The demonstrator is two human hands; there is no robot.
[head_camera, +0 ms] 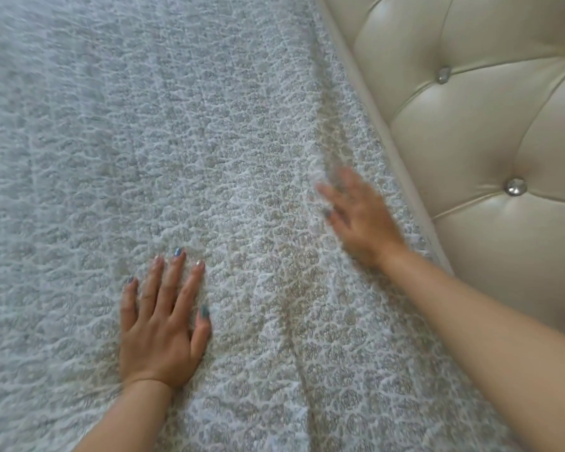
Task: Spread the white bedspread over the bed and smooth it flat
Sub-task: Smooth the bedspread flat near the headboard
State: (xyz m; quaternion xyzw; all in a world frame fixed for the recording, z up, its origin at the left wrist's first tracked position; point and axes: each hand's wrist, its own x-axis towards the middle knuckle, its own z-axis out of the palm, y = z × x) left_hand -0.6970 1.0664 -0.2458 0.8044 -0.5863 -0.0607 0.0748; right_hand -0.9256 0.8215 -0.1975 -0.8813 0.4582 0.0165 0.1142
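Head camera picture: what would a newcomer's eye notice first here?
First, two bare hands on the white textured bedspread that fills most of the view: the left hand lies flat, fingers spread, low in the middle, and the right hand is blurred near the edge. Then the cream tufted headboard with shiny buttons at the right.

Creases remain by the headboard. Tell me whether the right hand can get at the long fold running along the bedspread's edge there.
Probably yes. The right hand is open on the bedspread, just short of the fold, and nothing lies between them. The tufted headboard stands beside the fold, not over it.
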